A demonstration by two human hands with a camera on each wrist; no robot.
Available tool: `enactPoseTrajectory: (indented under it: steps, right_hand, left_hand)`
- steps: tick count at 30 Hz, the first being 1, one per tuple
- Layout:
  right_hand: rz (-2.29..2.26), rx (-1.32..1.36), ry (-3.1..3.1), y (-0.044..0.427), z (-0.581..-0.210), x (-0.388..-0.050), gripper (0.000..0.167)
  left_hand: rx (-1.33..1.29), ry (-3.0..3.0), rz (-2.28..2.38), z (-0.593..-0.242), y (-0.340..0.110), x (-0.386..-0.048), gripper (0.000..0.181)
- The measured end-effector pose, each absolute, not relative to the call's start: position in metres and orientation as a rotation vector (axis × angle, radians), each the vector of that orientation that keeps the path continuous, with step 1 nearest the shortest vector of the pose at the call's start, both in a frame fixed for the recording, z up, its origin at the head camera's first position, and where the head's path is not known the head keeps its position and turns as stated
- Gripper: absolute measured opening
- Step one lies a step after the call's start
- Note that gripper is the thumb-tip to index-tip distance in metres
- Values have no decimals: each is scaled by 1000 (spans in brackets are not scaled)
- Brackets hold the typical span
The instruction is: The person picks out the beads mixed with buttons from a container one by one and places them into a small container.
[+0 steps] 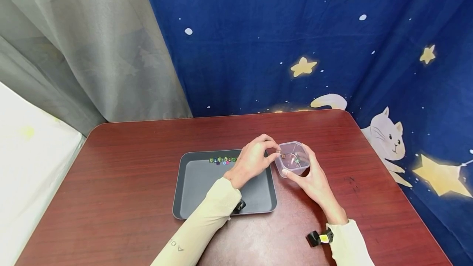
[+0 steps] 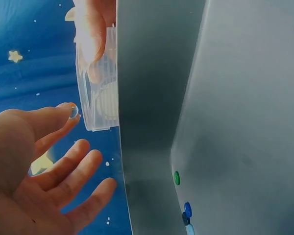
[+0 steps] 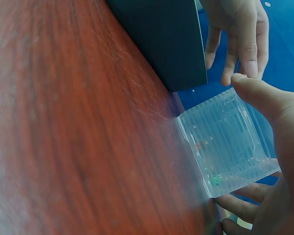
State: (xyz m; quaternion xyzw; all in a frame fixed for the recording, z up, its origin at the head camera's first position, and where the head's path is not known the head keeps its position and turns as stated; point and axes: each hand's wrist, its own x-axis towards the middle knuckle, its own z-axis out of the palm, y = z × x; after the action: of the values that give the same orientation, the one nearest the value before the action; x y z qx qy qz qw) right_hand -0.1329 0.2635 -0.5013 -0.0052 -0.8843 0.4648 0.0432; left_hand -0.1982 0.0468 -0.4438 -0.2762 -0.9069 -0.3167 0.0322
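Note:
My left hand (image 1: pixel 253 160) reaches over the tray's right side to the near rim of a clear plastic container (image 1: pixel 294 168). Between its thumb and forefinger it pinches a small, clear, round bead (image 2: pixel 74 112), while the other fingers are spread. My right hand (image 1: pixel 314 180) grips the container from the right, its thumb on the near side. Inside the container lie a few small pieces, among them a green one (image 3: pixel 216 179) and a brownish one (image 1: pixel 283 156). A row of small coloured round pieces (image 1: pixel 220 159) lies along the far side of the dark grey tray (image 1: pixel 207 188).
The tray's raised wall (image 2: pixel 152 98) stands close to the container's left side. Both rest on a reddish-brown wooden table (image 1: pixel 125 184). A blue star-patterned curtain (image 1: pixel 251 52) and a grey curtain (image 1: pixel 85 44) hang behind the table's far edge.

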Motion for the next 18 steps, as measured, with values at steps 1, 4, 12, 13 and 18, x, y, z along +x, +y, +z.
enactPoseTrajectory:
  steps: [1, 4, 12, 13, 18]
  right_hand:
    - [1420, -17, -2706, 264, -501, -133, 105]
    - [1420, -21, -2712, 264, -501, -132, 105]
    - [1408, -16, -2713, 264, -498, -132, 105]
    - [1405, -17, -2715, 263, -498, -133, 105]
    - [1401, -36, -2727, 263, -499, -133, 106]
  left_hand:
    - [-854, -2793, -970, -444, 47, -198, 9]
    - [-867, -2807, -952, -444, 48, -198, 10]
    - [-910, -2795, -959, -443, 50, -200, 10]
    - [-912, -2792, -961, -443, 50, -200, 10]
    - [-911, -2794, -966, -442, 51, -200, 9]
